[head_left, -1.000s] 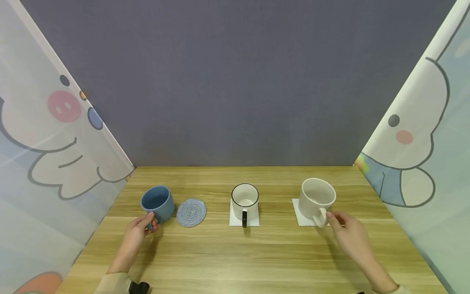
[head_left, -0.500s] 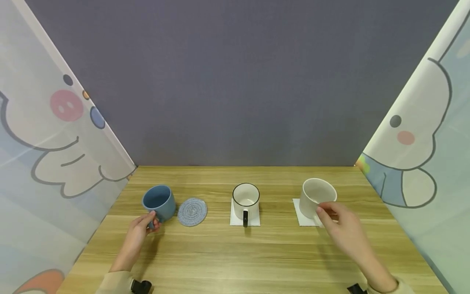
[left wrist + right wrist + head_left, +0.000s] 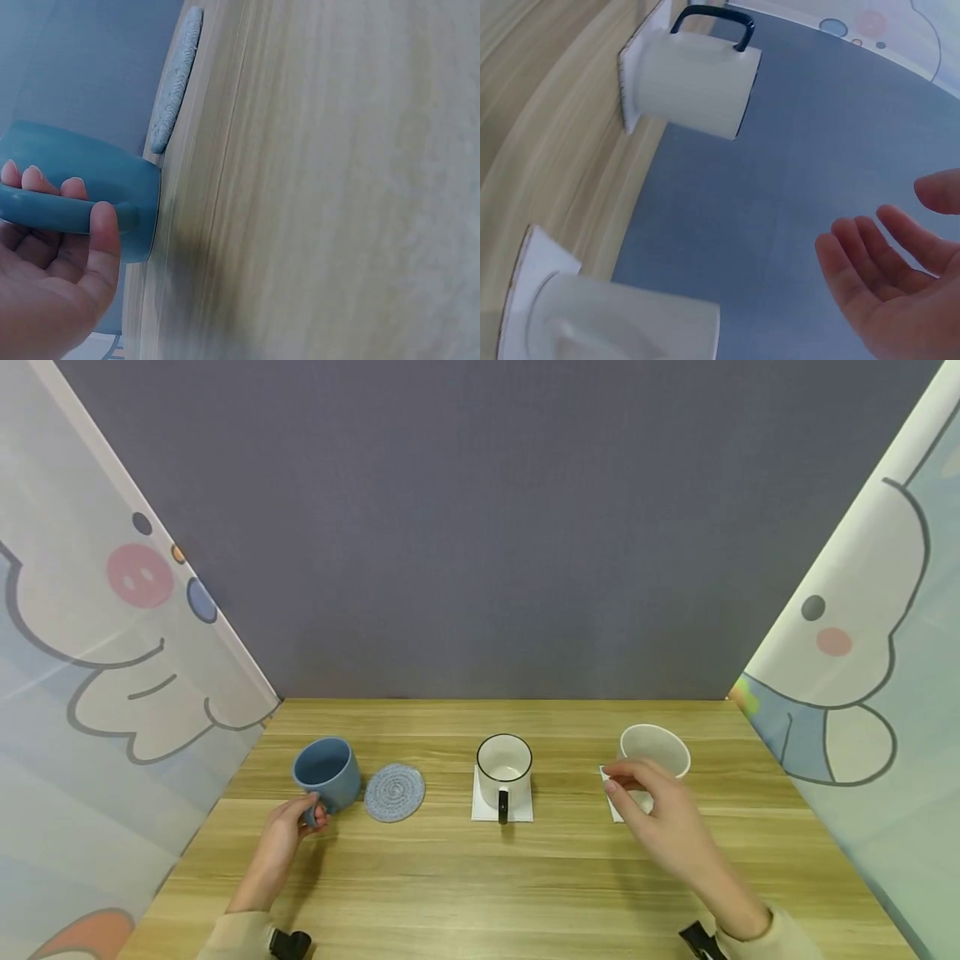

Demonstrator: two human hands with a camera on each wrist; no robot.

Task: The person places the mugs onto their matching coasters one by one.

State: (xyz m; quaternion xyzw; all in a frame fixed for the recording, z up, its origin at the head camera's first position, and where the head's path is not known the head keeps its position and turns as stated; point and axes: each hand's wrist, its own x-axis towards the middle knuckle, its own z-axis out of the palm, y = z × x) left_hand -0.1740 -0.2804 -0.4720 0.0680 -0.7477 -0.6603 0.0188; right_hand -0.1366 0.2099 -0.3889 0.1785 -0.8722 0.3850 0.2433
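My left hand [image 3: 288, 827] grips the handle of a blue mug [image 3: 333, 777], which stands upright on the table; in the left wrist view several fingers [image 3: 75, 187] curl round that handle. Just right of it lies a round blue-grey woven coaster [image 3: 395, 793]. Off the table, my right hand [image 3: 667, 818] hovers with loosely bent fingers and nothing between them. Behind it, partly hidden, a plain white mug [image 3: 656, 747] sits on a square white coaster [image 3: 525, 285]. Between the hands, a white mug with a black rim and black handle [image 3: 504, 768] rests on another square white coaster [image 3: 480, 814].
A wood-grain table [image 3: 480, 885] carries everything. A dark grey panel [image 3: 480, 543] rises behind its far edge. Cartoon-printed cloth hangs at the left [image 3: 112, 635] and right [image 3: 855, 668].
My right hand has let go of the plain white mug's handle, risen and moved left across the front of that mug. My left hand keeps holding the blue mug in the same place.
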